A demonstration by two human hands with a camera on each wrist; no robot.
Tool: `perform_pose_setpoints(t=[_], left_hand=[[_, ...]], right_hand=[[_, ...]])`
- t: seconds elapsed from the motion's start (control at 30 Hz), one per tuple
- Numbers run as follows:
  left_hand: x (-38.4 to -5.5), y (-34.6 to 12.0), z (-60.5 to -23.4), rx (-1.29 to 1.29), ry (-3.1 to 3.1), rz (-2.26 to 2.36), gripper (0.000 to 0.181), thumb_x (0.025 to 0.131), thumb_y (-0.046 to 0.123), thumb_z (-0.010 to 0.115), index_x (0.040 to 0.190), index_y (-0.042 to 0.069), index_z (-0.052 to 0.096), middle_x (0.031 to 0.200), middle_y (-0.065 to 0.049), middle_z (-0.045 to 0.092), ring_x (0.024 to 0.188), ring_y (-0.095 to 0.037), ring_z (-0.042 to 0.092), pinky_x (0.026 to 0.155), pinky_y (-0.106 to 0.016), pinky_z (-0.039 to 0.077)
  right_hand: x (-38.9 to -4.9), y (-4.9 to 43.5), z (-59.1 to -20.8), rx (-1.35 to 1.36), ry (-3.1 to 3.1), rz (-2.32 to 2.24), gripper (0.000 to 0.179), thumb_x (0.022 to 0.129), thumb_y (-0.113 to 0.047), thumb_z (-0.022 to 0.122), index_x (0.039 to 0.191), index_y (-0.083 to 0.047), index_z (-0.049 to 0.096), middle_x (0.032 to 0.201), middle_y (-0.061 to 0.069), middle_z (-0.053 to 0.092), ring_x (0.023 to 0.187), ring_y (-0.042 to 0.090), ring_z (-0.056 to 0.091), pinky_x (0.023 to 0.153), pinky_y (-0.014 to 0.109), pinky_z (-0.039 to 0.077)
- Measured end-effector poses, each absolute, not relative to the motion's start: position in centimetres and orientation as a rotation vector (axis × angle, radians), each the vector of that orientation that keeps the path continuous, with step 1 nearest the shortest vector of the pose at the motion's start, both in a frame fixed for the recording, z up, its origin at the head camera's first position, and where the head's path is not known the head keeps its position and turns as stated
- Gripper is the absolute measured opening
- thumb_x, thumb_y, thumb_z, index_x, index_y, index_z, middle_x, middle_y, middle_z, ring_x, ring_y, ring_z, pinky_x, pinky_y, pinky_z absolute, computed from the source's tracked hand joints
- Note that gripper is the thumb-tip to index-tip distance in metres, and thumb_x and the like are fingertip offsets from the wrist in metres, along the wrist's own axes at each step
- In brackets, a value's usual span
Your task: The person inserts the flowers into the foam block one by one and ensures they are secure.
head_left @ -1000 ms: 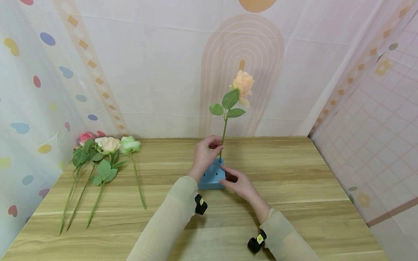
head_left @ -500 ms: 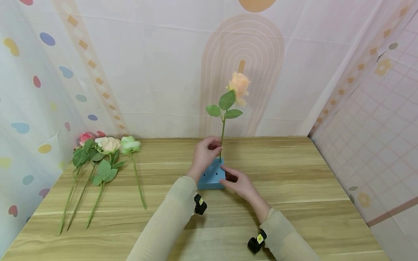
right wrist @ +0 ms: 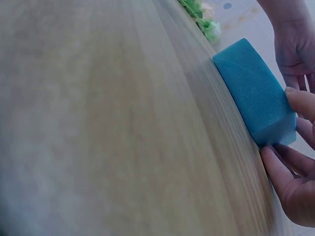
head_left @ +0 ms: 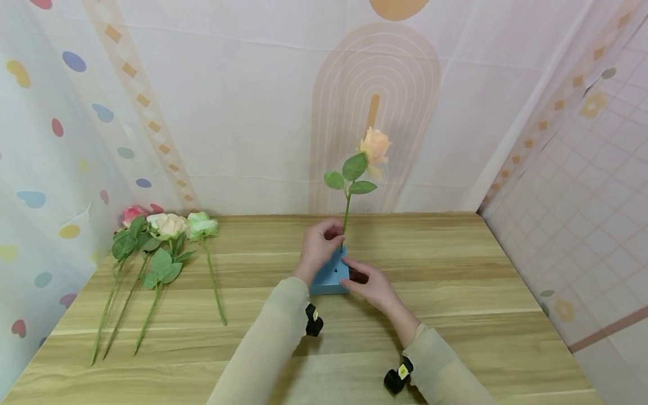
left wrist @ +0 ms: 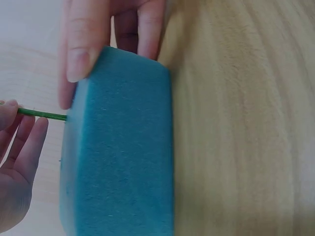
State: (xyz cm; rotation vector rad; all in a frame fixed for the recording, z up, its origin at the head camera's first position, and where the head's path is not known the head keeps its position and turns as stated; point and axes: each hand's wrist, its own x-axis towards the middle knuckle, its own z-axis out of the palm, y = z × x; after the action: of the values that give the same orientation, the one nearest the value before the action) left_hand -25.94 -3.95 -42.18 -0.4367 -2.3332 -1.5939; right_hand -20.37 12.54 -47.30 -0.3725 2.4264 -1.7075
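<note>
A peach rose (head_left: 375,146) with green leaves stands nearly upright, its stem (head_left: 346,214) entering a hole at the back right of a blue foam block (head_left: 329,279). Just above the block, my left hand (head_left: 320,246) pinches that stem between thumb and fingers. In the left wrist view the green stem (left wrist: 42,114) runs from the fingertips into the block's top face; how deep it sits is hidden. My right hand (head_left: 372,286) grips the block's right side, thumb at the near corner. The right wrist view shows its thumb and fingers about the end of the block (right wrist: 256,93).
Several cut roses lie at the table's left: a pink one (head_left: 134,214), a cream one (head_left: 168,225) and a pale green one (head_left: 202,224), stems toward the front. Another hole (head_left: 336,270) shows in the block. Patterned curtains (head_left: 243,112) border the wooden table (head_left: 435,253).
My left hand and the peach rose have moved down, the stem lower toward the block. My right hand has stayed in place on the block.
</note>
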Motion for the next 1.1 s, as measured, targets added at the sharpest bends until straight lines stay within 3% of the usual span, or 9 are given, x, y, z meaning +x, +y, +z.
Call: perform_pose_setpoints(t=[0.5,1.1], left_hand=[[-25.2,-4.5,-43.5,-0.380,-2.314,-1.735,0.019,0.090,-0.003,0.070,0.109,-0.003,0.071,0.100,-0.016,0.071,0.095,-0.030,0.067,0.085,-0.041,0.055],[-22.5,-5.7,-43.8,-0.403,-2.375,-1.729,0.032,0.091,0.000,0.070,0.122,0.000,0.067,0.102,-0.013,0.073,0.095,-0.028,0.068,0.085,-0.041,0.055]], right_hand=[[-20.4,12.4,-47.3,-0.383,2.439,-1.695,0.055,0.092,-0.021,0.073,0.143,-0.014,0.054,0.140,0.013,0.055,0.121,0.028,0.056,0.098,0.044,0.049],[-20.3,12.5,-47.2,-0.398,2.413,-1.712,0.055,0.093,-0.020,0.072,0.144,-0.013,0.053,0.142,0.014,0.053,0.123,0.030,0.055,0.098,0.044,0.049]])
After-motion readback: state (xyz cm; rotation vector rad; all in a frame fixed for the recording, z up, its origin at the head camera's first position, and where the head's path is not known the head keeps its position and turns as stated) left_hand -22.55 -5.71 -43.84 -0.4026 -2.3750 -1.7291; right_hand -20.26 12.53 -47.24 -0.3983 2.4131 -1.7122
